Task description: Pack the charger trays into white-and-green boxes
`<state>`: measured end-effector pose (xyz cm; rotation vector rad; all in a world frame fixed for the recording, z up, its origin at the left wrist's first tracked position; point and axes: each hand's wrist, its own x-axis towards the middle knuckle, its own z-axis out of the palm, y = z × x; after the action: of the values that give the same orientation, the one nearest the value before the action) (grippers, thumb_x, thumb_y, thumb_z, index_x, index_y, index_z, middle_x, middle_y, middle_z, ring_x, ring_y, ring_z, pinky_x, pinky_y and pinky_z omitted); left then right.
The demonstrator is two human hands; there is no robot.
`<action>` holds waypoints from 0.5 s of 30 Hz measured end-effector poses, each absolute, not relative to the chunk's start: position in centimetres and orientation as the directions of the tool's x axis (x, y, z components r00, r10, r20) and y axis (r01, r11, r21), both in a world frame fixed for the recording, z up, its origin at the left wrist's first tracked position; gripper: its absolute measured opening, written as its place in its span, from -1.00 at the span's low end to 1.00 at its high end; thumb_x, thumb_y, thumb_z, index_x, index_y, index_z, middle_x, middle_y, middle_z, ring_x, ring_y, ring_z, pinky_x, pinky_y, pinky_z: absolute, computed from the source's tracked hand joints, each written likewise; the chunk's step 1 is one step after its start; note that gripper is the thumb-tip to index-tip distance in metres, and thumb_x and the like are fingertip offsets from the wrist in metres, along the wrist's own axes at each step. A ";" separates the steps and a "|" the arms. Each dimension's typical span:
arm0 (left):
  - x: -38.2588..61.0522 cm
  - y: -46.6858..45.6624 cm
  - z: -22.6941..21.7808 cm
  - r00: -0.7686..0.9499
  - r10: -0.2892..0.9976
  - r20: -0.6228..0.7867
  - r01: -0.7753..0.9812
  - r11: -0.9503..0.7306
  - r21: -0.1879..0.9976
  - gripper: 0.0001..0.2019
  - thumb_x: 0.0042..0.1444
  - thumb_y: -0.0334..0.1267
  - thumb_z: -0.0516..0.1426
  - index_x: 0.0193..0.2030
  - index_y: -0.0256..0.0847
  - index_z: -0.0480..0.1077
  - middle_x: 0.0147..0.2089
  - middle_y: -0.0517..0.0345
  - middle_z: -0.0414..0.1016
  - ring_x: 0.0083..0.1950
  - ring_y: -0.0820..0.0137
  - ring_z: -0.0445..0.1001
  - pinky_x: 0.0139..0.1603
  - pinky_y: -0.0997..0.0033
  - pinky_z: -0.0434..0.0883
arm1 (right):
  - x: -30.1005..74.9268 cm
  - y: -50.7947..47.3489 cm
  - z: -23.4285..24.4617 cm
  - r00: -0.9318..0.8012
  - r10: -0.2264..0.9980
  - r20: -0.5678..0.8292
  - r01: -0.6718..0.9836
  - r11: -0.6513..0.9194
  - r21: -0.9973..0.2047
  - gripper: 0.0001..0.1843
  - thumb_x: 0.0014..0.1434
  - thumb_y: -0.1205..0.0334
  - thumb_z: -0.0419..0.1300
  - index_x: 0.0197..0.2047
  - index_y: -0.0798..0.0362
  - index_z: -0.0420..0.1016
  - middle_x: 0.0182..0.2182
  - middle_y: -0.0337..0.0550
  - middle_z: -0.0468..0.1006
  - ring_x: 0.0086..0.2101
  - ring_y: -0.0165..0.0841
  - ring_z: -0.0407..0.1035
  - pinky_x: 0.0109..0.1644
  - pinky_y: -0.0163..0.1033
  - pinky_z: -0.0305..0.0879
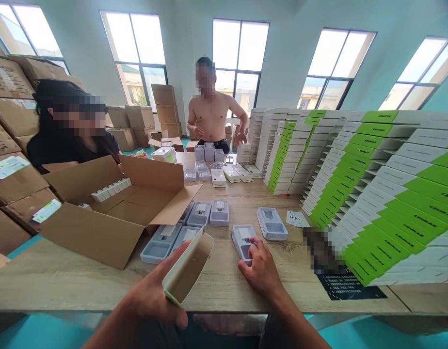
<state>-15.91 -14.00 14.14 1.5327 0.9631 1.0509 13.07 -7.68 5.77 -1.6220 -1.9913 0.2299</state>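
My left hand [158, 291] is wrapped round a small carton box [189, 269], whose open end faces up and shows a bare brown inside. My right hand [262, 266] grips the near end of a grey plastic tray insert [242, 235] on the table, thumb at its near side and fingers over its right edge. A white piece sits in the far part of that tray. Right of it lies another tray insert [272, 224] with its hollows bare. Several more trays [219, 213] with white pieces in them stand left of my right hand.
A large open cardboard box [96, 232] with white items inside stands at left. Tall stacks of white and green boxes [384, 179] line the right side. A card [296, 219] lies near them. Two people [215, 114] are across the table, one at left.
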 end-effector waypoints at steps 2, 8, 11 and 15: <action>-16.9 -13.9 14.9 0.414 0.898 0.147 0.056 -0.186 0.981 0.09 -0.39 0.19 0.53 0.37 0.05 0.35 0.20 -0.04 0.56 0.24 -0.16 0.50 0.22 -0.13 0.45 | 15.6 -10.5 7.6 -0.207 0.930 0.304 0.749 0.350 -0.562 -0.88 0.02 0.30 0.18 -0.41 -0.05 0.27 0.12 0.09 0.54 0.06 -0.02 0.49 0.10 0.06 0.48; -18.4 -12.7 17.1 0.559 0.828 0.047 0.308 -0.260 0.915 0.11 -0.41 -0.05 0.58 0.39 -0.01 0.35 0.32 -0.02 0.50 0.28 -0.09 0.49 0.28 0.06 0.44 | 20.1 -18.0 17.4 -0.552 0.755 0.354 0.447 0.627 -0.638 -0.80 -0.07 0.31 0.26 -0.33 -0.12 0.41 0.11 0.04 0.58 0.09 0.00 0.52 -0.04 -0.05 0.54; -17.7 -12.4 18.3 0.608 0.794 0.031 0.414 -0.350 0.840 0.06 -0.43 -0.13 0.57 0.35 -0.01 0.41 0.28 0.01 0.55 0.22 -0.05 0.55 0.23 0.15 0.48 | 19.2 -18.8 21.3 -0.564 0.680 0.468 0.401 0.721 -0.564 -0.94 0.02 0.22 0.25 -0.37 -0.14 0.46 -0.04 0.01 0.66 0.06 -0.04 0.55 -0.02 -0.06 0.54; -16.2 -12.5 19.3 0.639 0.766 0.072 0.473 -0.465 0.748 0.06 -0.44 -0.17 0.56 0.36 -0.03 0.41 0.32 -0.03 0.52 0.33 -0.09 0.46 0.35 0.08 0.38 | 17.5 -17.3 23.4 -0.770 0.553 0.318 0.385 0.801 -0.458 -0.84 0.08 0.17 0.24 -0.21 -0.14 0.56 0.06 -0.06 0.63 0.07 -0.11 0.55 0.09 -0.06 0.53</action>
<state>-16.16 -12.52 19.25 2.1445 0.9615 0.5260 17.51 -17.25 23.36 -0.7019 -2.5450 0.5157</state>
